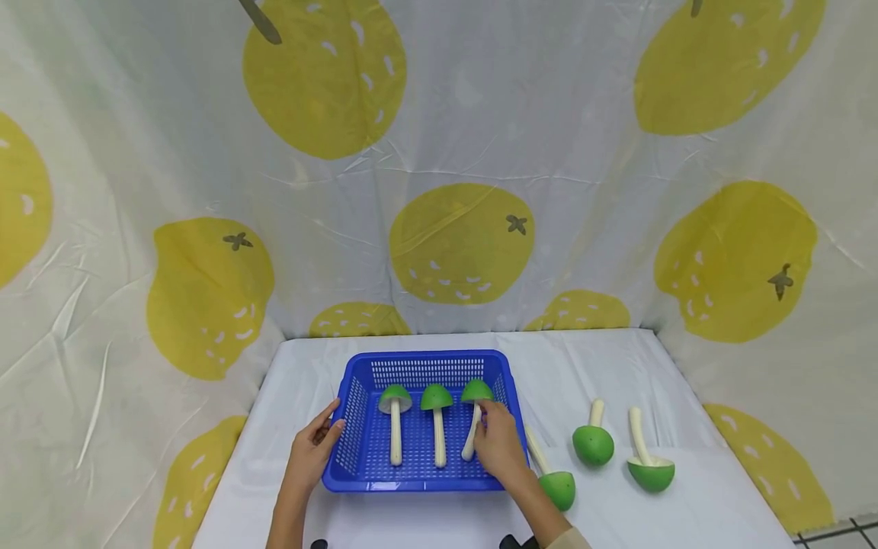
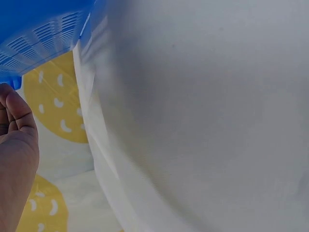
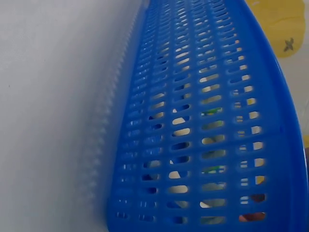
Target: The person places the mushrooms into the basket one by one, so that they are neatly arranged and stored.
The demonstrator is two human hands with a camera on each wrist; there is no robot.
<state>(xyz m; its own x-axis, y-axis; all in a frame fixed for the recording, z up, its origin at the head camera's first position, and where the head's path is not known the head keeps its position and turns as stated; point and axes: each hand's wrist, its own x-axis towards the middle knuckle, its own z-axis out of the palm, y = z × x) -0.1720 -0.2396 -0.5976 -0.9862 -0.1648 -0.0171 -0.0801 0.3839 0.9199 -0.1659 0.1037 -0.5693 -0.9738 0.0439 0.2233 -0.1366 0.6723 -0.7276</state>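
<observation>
A blue plastic basket (image 1: 384, 484) sits on the white-covered table. Inside it, two green-capped mushrooms, one at the left (image 1: 395, 435) and one in the middle (image 1: 440, 438), lie with caps away from me and pale stems toward me. My left hand (image 1: 310, 450) holds the basket's left rim between thumb and fingers; in the left wrist view, that hand (image 2: 17, 130) is just under the basket edge (image 2: 43, 38). With its fingertips, my right hand (image 1: 499, 441) pinches the stem of a third mushroom (image 1: 476, 392) at the basket's right side. The basket wall (image 3: 203, 121) hides this grip in the right wrist view.
Right of the basket lie three more green-capped mushrooms: one close against its wall (image 1: 559, 489), one cap-forward (image 1: 593, 444), and one with its stem pointing away (image 1: 652, 474). A lemon-print curtain (image 1: 459, 244) surrounds the table (image 1: 604, 526). Dark objects (image 1: 513, 542) show at the front edge.
</observation>
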